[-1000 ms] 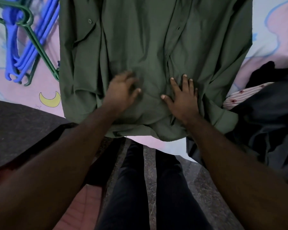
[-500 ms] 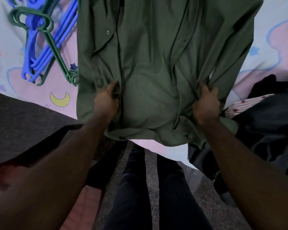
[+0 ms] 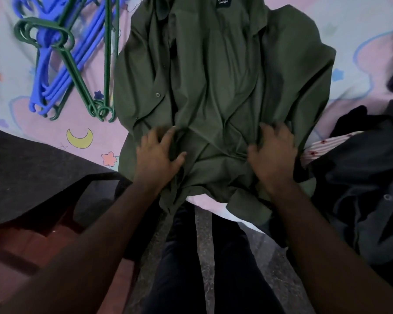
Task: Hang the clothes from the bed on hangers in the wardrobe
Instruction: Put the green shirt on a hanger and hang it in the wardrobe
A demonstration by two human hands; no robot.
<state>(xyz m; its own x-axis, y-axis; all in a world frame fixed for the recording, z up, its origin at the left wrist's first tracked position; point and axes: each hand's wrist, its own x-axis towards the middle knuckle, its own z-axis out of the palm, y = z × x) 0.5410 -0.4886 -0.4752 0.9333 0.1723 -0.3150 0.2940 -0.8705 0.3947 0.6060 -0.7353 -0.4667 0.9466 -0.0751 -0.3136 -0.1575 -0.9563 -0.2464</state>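
Green shirt (image 3: pixel 213 87), left hand (image 3: pixel 159 155) fingers spread on it, right hand (image 3: pixel 272 152) fingers gripping its fabric

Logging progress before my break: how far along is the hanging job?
Done: nothing that shows; the wardrobe is out of view. In hand: the green shirt lies on the bed with no hanger in it, the left hand pressing its lower part, the right hand bunching it. Left: fit one of the hangers, then the dark clothes at the right.

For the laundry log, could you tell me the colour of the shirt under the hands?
The shirt is plain olive green; head view shows it best.
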